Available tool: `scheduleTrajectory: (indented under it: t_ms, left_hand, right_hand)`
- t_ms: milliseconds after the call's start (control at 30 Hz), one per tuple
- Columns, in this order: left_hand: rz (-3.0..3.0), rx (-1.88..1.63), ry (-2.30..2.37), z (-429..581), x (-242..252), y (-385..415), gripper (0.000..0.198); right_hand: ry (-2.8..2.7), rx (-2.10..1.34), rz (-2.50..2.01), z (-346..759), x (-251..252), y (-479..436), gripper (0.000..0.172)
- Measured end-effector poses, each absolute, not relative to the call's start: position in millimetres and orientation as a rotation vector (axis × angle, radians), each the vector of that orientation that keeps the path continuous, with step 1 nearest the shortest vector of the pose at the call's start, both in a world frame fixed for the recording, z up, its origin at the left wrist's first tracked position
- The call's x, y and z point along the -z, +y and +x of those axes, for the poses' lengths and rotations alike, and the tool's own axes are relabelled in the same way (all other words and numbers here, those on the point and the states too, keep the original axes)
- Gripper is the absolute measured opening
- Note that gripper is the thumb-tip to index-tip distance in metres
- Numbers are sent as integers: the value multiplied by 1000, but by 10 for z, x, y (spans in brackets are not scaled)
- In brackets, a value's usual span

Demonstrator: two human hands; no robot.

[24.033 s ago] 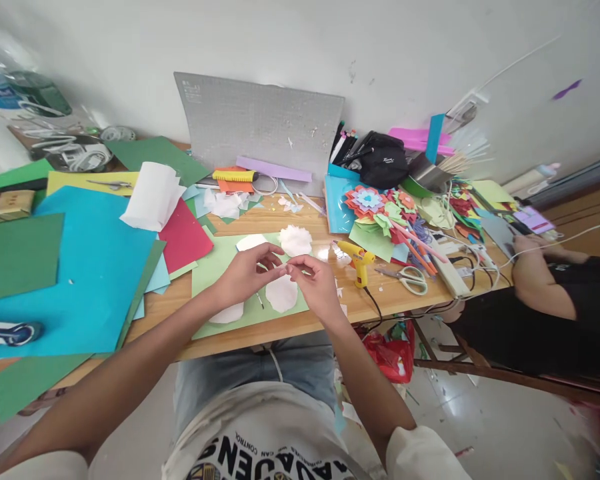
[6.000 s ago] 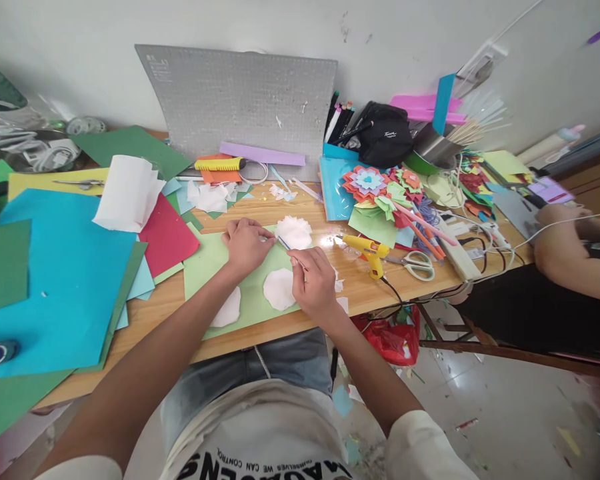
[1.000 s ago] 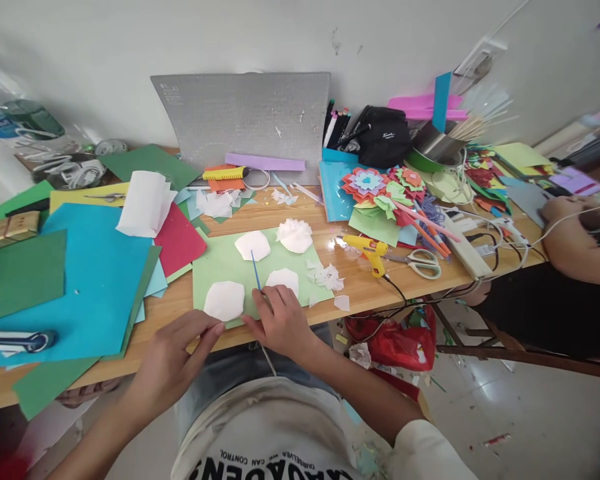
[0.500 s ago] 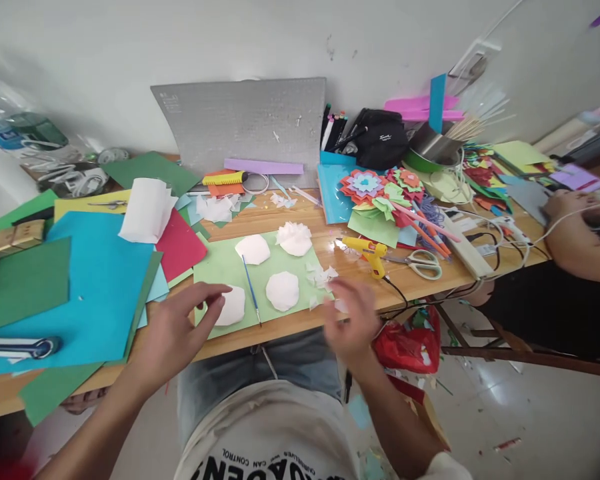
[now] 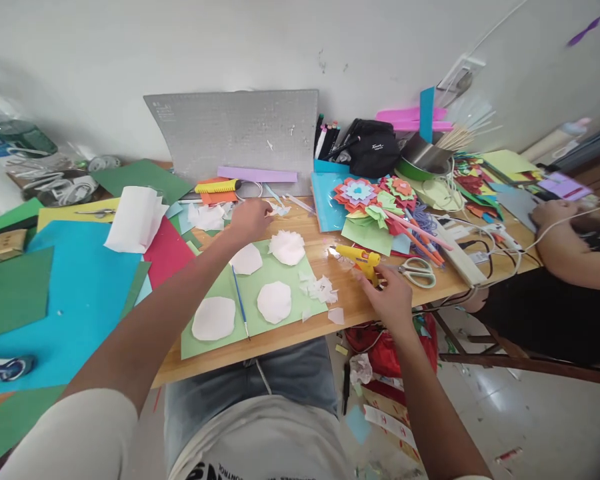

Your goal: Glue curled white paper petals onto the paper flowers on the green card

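My left hand reaches across to the back of the table. Its fingers are bent together beside small white paper scraps; whatever they pinch is hidden. At the right, my right hand has its fingers closed about the handle of a yellow glue gun, which lies on the table with its nozzle to the left. Between my arms a light green sheet bears several rounded white paper pieces, a ruffled white paper flower and a thin blue brush.
Scissors lie right of the glue gun, near a power strip and cables. Paper flowers stand behind. Coloured sheets cover the left. A grey cutting mat leans on the wall. Another person's arm rests at far right.
My left hand has moved from the front white piece to the scraps at the back. My right hand has gone right and taken the glue gun's handle. The view has shifted slightly.
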State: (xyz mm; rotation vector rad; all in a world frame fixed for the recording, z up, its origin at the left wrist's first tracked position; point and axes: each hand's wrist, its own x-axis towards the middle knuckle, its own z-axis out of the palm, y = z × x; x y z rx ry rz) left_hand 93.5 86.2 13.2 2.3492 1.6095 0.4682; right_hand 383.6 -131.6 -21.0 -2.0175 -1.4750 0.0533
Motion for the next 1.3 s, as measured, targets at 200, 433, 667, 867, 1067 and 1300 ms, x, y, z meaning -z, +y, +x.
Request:
scheduleTrajectory:
  t_ms: [200,433,667,867,1067,1300]
  left_hand:
    - [2363,-474,1669,1136,44,1068,25]
    - [2026,-873,1494,976,-38,948,10]
    - [1037,-1028,1001,499,-230,360,19]
    - [771,-943,919,259,-272,-44,15]
    - [679,-913,842,213,-275,-223,9]
    - [856,-958,948,198,-193,-279,23]
  right_hand:
    - [-1501,-90,-2122,3814,148,-1197,41]
    - [-1532,-161,-2064,3791,147,-1114,40]
    - [-1285,-402,-1689,3589,-51,-1212,40]
    - [-1174,-738,-1430,3311,-265,-1235,34]
    - [-1233,-737,-1435,3203,-272,-1207,27]
    - [-1422,-684,-1627,3101,-227,-1204,35]
